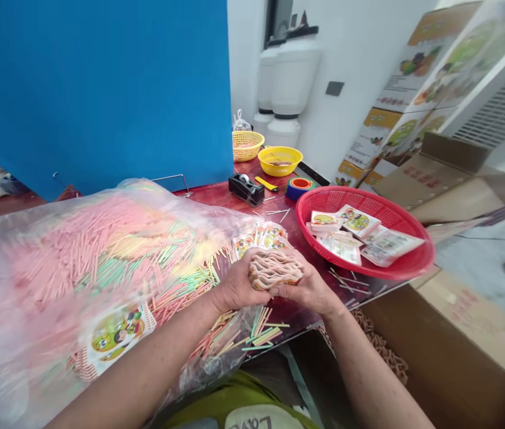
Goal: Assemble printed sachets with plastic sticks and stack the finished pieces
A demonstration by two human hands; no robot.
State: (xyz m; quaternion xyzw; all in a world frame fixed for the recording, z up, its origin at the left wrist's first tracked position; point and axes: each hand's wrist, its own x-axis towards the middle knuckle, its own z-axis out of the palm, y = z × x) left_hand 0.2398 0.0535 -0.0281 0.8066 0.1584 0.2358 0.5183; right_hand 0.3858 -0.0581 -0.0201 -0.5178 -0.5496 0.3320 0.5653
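Over the red table (210, 196), both hands squeeze a pink wavy bundle (276, 269) in the air, not touching the table. L hand (237, 283) & R hand (310, 291) press it from each side, fingers curled around it. Just past it lie small paper packs (259, 237) w/ cartoon pics. Loose colored sticks (261, 330) lie near the L wrist, & a big plastic bag (78, 250) full of sticks is on the left. Red basket (324, 199) holds more packs (355, 221). Further back: tape holder (246, 189), yellow basket (280, 159). Brown box (440, 339) sits low on the right.
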